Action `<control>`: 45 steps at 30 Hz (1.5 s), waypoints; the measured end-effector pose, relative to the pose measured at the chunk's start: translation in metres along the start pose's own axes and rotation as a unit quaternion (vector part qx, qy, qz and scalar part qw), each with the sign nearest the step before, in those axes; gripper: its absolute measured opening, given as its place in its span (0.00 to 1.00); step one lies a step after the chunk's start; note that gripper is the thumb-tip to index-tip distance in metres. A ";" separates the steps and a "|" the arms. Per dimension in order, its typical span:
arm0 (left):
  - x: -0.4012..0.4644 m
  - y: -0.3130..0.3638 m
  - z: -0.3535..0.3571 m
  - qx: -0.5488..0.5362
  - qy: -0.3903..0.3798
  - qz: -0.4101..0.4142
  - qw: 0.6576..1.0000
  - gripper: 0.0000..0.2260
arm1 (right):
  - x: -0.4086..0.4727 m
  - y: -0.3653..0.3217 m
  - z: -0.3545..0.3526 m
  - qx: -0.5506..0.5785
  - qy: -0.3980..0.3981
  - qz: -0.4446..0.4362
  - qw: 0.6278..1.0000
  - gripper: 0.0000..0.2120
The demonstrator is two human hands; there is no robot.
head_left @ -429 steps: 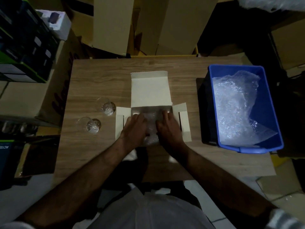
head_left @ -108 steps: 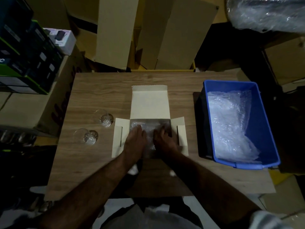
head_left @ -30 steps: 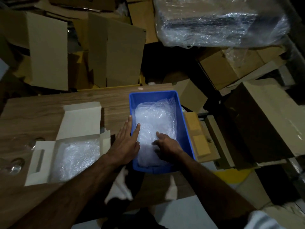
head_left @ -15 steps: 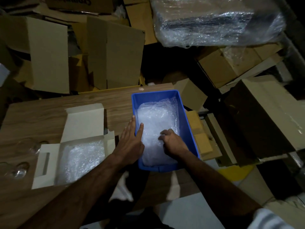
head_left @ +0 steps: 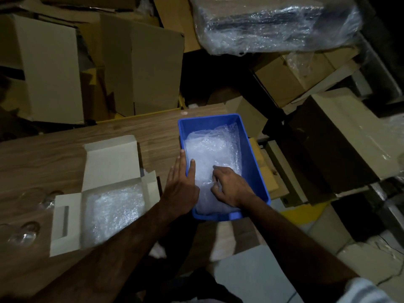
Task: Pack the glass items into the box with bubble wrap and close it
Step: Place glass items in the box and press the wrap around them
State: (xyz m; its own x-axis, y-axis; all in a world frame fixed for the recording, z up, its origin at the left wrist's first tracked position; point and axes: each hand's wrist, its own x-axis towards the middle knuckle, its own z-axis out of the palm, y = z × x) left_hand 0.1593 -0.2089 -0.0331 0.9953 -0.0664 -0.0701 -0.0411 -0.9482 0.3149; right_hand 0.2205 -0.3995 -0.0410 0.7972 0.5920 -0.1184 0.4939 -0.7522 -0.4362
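Observation:
An open white cardboard box lies on the wooden table, its bottom lined with bubble wrap and its lid folded back. Two clear glasses lie on the table left of the box. A blue plastic bin holds more bubble wrap. My left hand rests flat on the bin's left rim, fingers straight. My right hand is inside the bin, fingers curled and pinching the bubble wrap.
Flattened and stacked cardboard boxes crowd the space behind and right of the table. A plastic-wrapped bundle sits at the upper right. The table's near edge runs just below the bin.
My right hand's fingers have curled further into the bubble wrap in the bin. My left hand stays flat on the bin's rim. The view has shifted slightly.

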 end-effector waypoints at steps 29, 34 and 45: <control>-0.017 -0.056 -0.148 -0.251 0.134 0.169 0.944 0.23 | -0.013 -0.088 -0.071 0.001 0.244 -0.122 0.962 0.31; -0.045 -0.091 -0.166 -0.255 0.223 0.124 0.932 0.23 | 0.015 -0.131 -0.075 0.057 0.281 -0.154 0.946 0.26; -0.103 -0.144 -0.191 -0.292 0.277 0.026 0.915 0.21 | 0.053 -0.212 -0.058 0.088 0.258 -0.231 0.934 0.28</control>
State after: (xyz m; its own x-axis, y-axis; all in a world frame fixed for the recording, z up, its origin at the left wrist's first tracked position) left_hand 0.0799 -0.0057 0.1095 0.8918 0.2131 0.3991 -0.1975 -0.6103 0.7671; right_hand 0.1780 -0.2258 0.0974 0.5961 0.5893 0.5453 0.7985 -0.3641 -0.4794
